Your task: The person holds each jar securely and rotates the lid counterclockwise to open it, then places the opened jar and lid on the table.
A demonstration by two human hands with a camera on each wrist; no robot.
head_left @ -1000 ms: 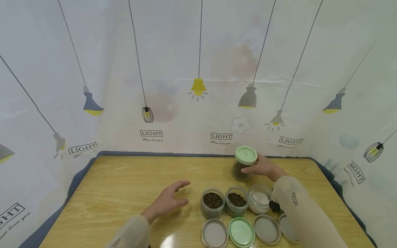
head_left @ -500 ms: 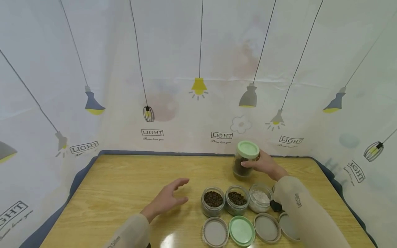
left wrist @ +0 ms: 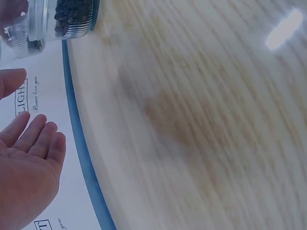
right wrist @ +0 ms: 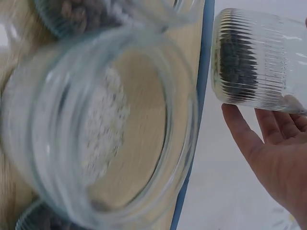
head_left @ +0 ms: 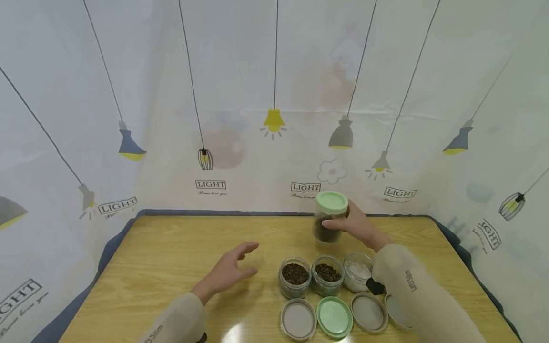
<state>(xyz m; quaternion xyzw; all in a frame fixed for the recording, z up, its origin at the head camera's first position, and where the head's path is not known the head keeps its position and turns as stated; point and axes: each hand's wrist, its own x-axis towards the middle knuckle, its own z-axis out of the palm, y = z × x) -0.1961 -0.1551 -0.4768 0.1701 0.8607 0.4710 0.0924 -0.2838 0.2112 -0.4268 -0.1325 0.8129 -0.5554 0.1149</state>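
Observation:
My right hand (head_left: 362, 226) grips the side of a ribbed glass jar (head_left: 321, 231) with a pale green lid (head_left: 332, 202) and dark contents in its lower part. It holds the jar upright over the back of the table, beyond the row of open jars. In the right wrist view the fingers (right wrist: 238, 125) lie along the jar's side. My left hand (head_left: 227, 269) hovers left of the row, fingers spread and thumb apart, holding nothing; in the left wrist view its palm (left wrist: 29, 177) shows bare.
Two open jars (head_left: 294, 281) of dark brown beans and one of white grains (head_left: 357, 274) stand in a row. Another jar (right wrist: 38, 218) shows in the right wrist view. Grey lids (head_left: 298, 320) and a green lid (head_left: 334, 317) lie in front. A printed curtain (head_left: 257, 162) hangs behind.
My right hand has raised the lidded jar a little, then brought it slightly left. My left hand has stayed nearly in place.

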